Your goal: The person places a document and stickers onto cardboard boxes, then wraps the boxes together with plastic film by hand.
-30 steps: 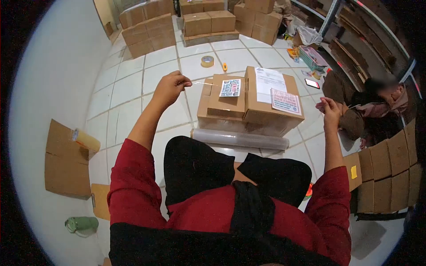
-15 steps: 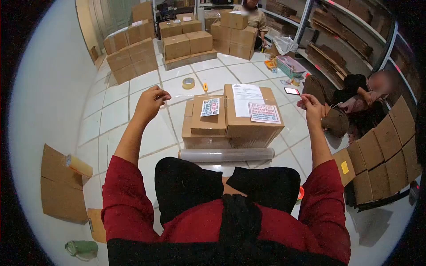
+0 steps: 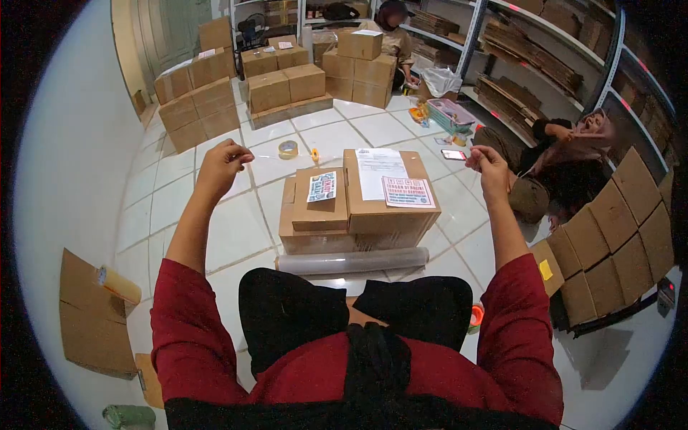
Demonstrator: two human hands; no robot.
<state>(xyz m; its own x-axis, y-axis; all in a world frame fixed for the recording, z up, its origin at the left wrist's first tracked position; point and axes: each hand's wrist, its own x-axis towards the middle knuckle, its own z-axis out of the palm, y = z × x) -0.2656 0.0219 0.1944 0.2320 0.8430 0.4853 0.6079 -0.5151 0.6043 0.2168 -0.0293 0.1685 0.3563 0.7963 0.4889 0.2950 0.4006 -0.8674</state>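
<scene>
A thin clear strip, apparently packing tape [image 3: 269, 155], runs from the fingers of my left hand [image 3: 223, 168] above the boxes towards my right hand; its far part is hard to see. My left fingers are pinched on its end. My right hand [image 3: 490, 170], also pinched, is raised on the other side. Between them on the floor stand a larger cardboard box [image 3: 394, 219] and a lower box [image 3: 315, 213]. A printed sheet [image 3: 371, 168] and a red-lettered label [image 3: 406, 192] lie on the larger one, a colourful card [image 3: 322, 187] on the lower.
A roll of plastic wrap [image 3: 351, 261] lies before the boxes. Beyond them are a tape roll [image 3: 288, 149], an orange cutter [image 3: 314, 155] and a phone [image 3: 454, 155]. Stacked cartons [image 3: 287, 84] stand behind. One person sits at right, another at the back.
My view has shifted slightly, so the boxes appear further left and lower. Both hands stay raised and apart. The person at right has lifted their head and moved an arm.
</scene>
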